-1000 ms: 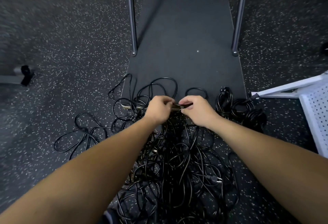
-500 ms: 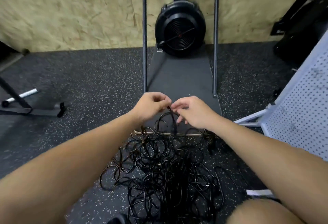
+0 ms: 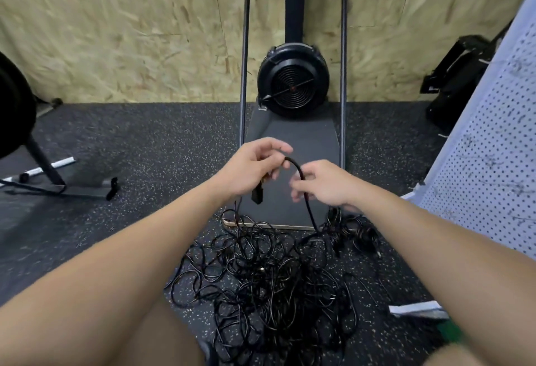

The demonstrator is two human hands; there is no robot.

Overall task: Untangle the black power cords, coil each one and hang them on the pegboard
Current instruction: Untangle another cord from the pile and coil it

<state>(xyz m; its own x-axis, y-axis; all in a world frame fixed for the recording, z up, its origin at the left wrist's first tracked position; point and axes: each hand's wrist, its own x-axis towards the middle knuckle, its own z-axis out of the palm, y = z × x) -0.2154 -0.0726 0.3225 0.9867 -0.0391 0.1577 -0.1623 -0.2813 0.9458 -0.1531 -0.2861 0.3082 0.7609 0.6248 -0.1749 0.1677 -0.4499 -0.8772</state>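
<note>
Speckled black rubber floor [image 3: 150, 139], chipboard wall [image 3: 130, 32] behind. Fan-wheel machine [image 3: 293, 87] stands at 12 o'clock against the wall, its dark platform [image 3: 313, 145] running toward the viewer between two upright metal tubes. White pegboard [image 3: 493, 162] leans at 3 o'clock, tilted, lower edge on the floor. Dark stand with a pale bar lies at 9 o'clock.

Tangled black power cords [image 3: 275, 278] lie heaped on the floor at 6 o'clock, just in front of the platform's near edge. A smaller bundle of cord [image 3: 359, 232] sits at the pile's 2 o'clock side, touching it.

Both hands are raised above the platform, near each other. Left hand [image 3: 252, 168]: fingers curled, gripping one cord [image 3: 304, 191] close to its end; the plug [image 3: 257, 194] hangs below the palm. From that grip the cord arches up and over to the right hand [image 3: 324, 183], whose fingertips pinch it; beyond the pinch it drops straight into the pile.

Both forearms are bare. A knee shows at 6 o'clock, low in view.
</note>
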